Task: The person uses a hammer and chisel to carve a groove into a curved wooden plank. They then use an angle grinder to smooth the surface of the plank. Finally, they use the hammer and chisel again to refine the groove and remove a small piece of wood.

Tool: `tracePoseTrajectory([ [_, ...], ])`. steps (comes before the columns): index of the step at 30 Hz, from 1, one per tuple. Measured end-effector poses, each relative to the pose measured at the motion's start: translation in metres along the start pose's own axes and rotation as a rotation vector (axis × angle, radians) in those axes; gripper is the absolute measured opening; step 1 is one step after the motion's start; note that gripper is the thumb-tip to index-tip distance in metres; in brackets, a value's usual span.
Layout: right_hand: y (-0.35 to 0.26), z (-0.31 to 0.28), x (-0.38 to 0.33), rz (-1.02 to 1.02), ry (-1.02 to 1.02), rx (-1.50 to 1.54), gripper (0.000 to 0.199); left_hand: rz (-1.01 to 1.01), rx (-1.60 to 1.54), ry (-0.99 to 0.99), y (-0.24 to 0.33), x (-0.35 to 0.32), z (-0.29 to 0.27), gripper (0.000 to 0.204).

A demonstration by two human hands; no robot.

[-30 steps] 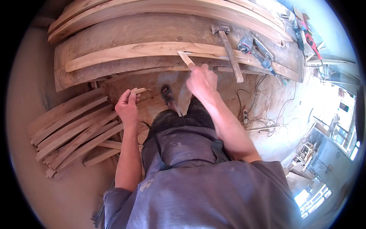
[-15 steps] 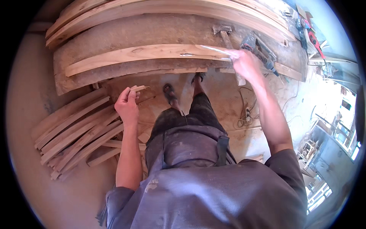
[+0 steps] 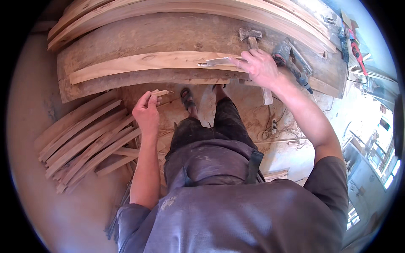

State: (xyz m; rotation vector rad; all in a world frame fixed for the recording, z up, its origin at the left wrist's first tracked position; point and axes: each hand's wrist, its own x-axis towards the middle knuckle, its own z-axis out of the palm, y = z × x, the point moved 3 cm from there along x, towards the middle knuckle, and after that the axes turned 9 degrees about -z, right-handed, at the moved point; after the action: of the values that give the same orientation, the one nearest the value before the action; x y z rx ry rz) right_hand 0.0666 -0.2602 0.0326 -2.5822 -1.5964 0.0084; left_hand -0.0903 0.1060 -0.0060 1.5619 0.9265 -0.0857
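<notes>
A long pale wooden board (image 3: 139, 64) lies across the worn workbench (image 3: 168, 31). My right hand (image 3: 260, 67) is closed on a knife-like thin flat blade (image 3: 220, 61), its handle hidden by my fingers. The blade lies low over the board, its tip at a dark slot (image 3: 203, 64) in the wood; whether it touches, I cannot tell. Off the near edge of the bench, my left hand (image 3: 146, 109) pinches a small wood stick (image 3: 158, 93) with a thin splinter at its end. Just beyond my right hand is a hammer (image 3: 250, 34), its handle partly covered.
A corded power tool (image 3: 291, 63) rests on the bench to the right. Long timbers (image 3: 177, 7) line the far side. On the floor at left, curved wood pieces (image 3: 84, 145) are piled. A cable (image 3: 270, 126) lies on the floor near my feet. A red tool (image 3: 357, 55) is at far right.
My right hand has moved left and slightly down, bringing the blade's tip to the slot in the board. My left hand has shifted a little right, still holding the stick.
</notes>
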Motion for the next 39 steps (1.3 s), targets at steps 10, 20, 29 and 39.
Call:
tracePoseTrajectory([
  [10, 0.101, -0.056, -0.076, 0.473, 0.246, -0.085, 0.056, -0.072, 0.213, 0.116, 0.032, 0.002, 0.065, 0.031],
  [20, 0.306, -0.081, 0.000, 0.892, 0.060, -0.151, 0.045, 0.130, 0.020, 0.143, 0.085, -0.016, 0.133, 0.021],
  [29, 0.223, -0.054, 0.066, 0.754, 0.369, 0.319, 0.031, 0.557, 0.405, 0.249, 0.099, -0.047, 0.149, 0.035],
  [39, -0.100, 0.023, 0.025, 1.281, 0.528, 1.814, 0.025, 1.049, 0.337, -0.128, 0.048, -0.062, 0.165, 0.061],
])
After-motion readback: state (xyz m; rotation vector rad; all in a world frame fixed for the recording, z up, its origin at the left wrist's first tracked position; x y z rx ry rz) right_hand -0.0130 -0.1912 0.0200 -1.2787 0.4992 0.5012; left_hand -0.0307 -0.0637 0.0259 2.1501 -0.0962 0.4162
